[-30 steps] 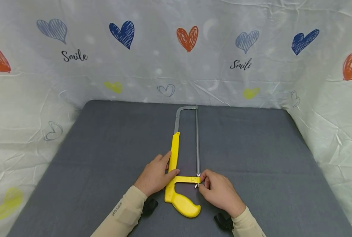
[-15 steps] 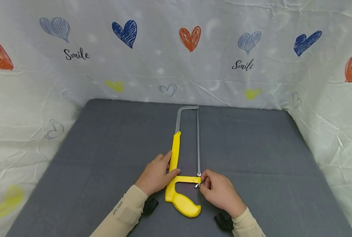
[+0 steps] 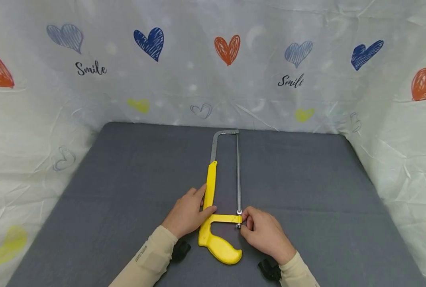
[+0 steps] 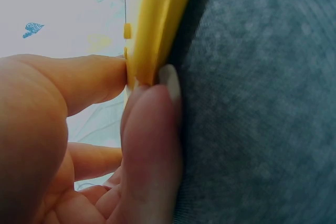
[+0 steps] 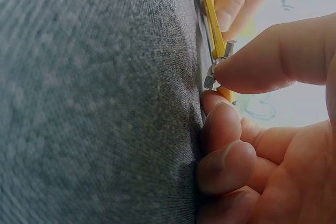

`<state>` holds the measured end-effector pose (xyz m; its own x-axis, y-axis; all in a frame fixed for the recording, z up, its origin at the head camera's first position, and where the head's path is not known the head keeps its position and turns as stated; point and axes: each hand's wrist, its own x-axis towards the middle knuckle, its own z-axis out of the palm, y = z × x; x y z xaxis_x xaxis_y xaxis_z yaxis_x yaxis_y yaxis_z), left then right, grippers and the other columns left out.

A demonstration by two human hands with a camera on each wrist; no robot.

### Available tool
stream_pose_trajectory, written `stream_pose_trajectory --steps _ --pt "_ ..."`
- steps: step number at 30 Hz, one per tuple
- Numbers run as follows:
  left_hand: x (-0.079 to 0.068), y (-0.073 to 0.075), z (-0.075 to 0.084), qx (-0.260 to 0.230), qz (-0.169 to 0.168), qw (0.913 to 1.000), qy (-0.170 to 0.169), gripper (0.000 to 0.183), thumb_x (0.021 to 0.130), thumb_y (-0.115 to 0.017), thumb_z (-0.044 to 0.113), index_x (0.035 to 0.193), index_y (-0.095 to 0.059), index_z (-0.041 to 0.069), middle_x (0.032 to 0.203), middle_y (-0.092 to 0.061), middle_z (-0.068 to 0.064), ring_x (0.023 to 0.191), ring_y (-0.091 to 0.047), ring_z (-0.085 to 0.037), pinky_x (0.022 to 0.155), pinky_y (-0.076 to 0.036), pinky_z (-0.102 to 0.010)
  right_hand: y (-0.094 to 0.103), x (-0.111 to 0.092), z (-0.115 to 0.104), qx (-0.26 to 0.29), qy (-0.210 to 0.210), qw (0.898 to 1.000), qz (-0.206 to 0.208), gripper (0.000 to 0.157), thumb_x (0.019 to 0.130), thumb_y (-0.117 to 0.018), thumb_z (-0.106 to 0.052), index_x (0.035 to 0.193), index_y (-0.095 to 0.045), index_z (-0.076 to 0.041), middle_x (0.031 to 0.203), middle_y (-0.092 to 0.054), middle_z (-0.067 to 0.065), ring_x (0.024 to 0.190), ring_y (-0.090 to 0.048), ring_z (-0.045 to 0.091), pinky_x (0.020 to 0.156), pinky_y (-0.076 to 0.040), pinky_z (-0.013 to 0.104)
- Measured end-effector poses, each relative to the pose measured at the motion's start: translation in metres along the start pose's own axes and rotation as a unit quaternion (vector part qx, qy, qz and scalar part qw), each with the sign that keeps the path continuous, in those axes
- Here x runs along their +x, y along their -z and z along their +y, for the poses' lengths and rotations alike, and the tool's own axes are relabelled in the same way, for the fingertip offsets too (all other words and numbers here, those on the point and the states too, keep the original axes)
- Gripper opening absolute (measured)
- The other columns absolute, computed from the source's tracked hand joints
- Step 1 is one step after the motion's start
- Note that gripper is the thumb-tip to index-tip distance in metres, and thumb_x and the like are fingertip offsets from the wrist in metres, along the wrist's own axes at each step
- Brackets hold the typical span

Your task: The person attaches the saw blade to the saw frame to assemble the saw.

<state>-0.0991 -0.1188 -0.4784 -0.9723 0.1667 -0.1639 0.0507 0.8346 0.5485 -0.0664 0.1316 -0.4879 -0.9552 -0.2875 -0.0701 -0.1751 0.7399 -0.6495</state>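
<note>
A hacksaw (image 3: pixel 209 187) with a yellow handle and frame lies flat on the grey cloth, its steel bow at the far end and its blade side to the right. My left hand (image 3: pixel 187 213) grips the yellow frame above the handle; in the left wrist view the thumb and a finger (image 4: pixel 149 129) press it from two sides. At the near end of the blade (image 3: pixel 238 175), my right hand (image 3: pixel 264 231) pinches a small metal wing nut (image 5: pixel 210 81) beneath the yellow crossbar (image 3: pixel 225 218). The right thumb lies on the nut, with the other fingers curled low against the cloth.
Grey cloth (image 3: pixel 144 167) covers the table on both sides of the saw. A white curtain (image 3: pixel 184 79) printed with hearts hangs behind and along the sides. Black wrist straps (image 3: pixel 270 269) sit under both sleeves.
The wing nut has turned slightly under my right fingers; its wings now show at a different angle. My left hand keeps its hold on the frame, and the saw stays in place.
</note>
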Motion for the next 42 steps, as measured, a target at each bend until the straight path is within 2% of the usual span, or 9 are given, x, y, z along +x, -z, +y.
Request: stream_pose_trajectory --steps 5,11,13,19,42 --pt "-0.0026 -0.0019 -0.0022 -0.001 -0.004 1.0 0.001 0.084 0.1 -0.078 0.044 0.167 -0.042 0.008 0.1 -0.057 -0.006 0.074 -0.054 -0.015 0.065 -0.047 -0.028 -0.0035 -0.0007 0.0027 0.001 -0.002 1.0 -0.011 0.012 0.091 -0.074 -0.013 0.097 -0.067 -0.022 0.069 -0.052 -0.012 0.052 -0.042 0.005 0.053 -0.034 0.024" --pt "-0.0012 -0.0017 -0.0012 0.001 0.0 1.0 -0.004 0.084 0.1 -0.078 0.044 0.167 -0.042 0.008 0.1 -0.056 -0.006 0.074 -0.053 -0.016 0.064 -0.046 -0.028 -0.0021 -0.0004 0.0023 0.004 -0.01 1.0 -0.012 0.014 0.087 -0.075 -0.017 0.096 -0.066 -0.022 0.071 -0.053 -0.009 0.053 -0.044 0.007 0.053 -0.035 0.024" --pt "-0.0007 -0.0014 -0.0008 0.003 0.0 1.0 -0.005 0.084 0.1 -0.078 0.044 0.167 -0.042 0.007 0.1 -0.057 -0.006 0.074 -0.053 -0.015 0.063 -0.046 -0.028 -0.0014 0.0 0.0015 0.007 -0.023 1.0 -0.016 0.016 0.088 -0.079 -0.025 0.096 -0.066 -0.022 0.071 -0.054 -0.009 0.053 -0.044 0.008 0.052 -0.035 0.025" --pt "0.0006 0.0 0.0005 0.003 -0.002 1.0 -0.002 0.085 0.1 -0.078 0.044 0.167 -0.041 0.008 0.101 -0.057 -0.007 0.073 -0.053 -0.016 0.063 -0.047 -0.028 -0.0012 0.0025 -0.0006 0.009 -0.046 0.999 -0.016 0.037 0.087 -0.087 -0.051 0.097 -0.066 -0.022 0.07 -0.054 -0.008 0.053 -0.045 0.01 0.05 -0.035 0.026" --pt "0.0016 0.0024 0.0026 0.003 -0.005 1.0 0.003 0.084 0.099 -0.079 0.043 0.167 -0.041 0.01 0.102 -0.057 -0.007 0.075 -0.054 -0.017 0.066 -0.048 -0.029 -0.0034 0.0031 -0.0012 0.011 -0.043 0.999 -0.001 0.028 0.09 -0.087 -0.037 0.097 -0.067 -0.018 0.069 -0.054 -0.007 0.051 -0.044 0.01 0.048 -0.033 0.024"
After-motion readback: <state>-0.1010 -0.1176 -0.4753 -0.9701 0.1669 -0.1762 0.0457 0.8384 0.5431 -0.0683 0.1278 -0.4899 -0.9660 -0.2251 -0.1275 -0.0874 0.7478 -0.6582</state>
